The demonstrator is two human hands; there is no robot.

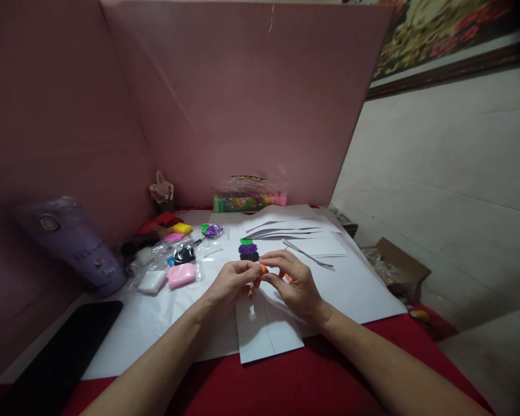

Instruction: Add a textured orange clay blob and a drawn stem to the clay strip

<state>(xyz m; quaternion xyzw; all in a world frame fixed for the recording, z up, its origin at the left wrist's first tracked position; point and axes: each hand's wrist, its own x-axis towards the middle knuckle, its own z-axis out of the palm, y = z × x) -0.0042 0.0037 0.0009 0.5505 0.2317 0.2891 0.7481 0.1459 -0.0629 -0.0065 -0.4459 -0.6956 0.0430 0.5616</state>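
Observation:
A small piece of orange modelling clay [263,269] is pinched in the fingertips of my left hand [236,280]. My right hand [293,283] has its thumb and forefinger curled in on the same piece from the other side. A second bit of orange [288,278] shows partly behind my right hand. Beneath both hands lies a white paper sheet [268,335]. Just beyond my fingers, patches of green clay [246,241], purple clay [248,249] and black clay [249,256] form a column; its lower end is hidden by my hands.
Bagged clay packs, including a pink one [182,275], lie to the left. A black phone-like slab [65,358] and a purple tumbler [80,248] stand farther left. A slim metal tool [307,254] rests right of loose paper sheets [286,231]. An open cardboard box [398,268] is at right.

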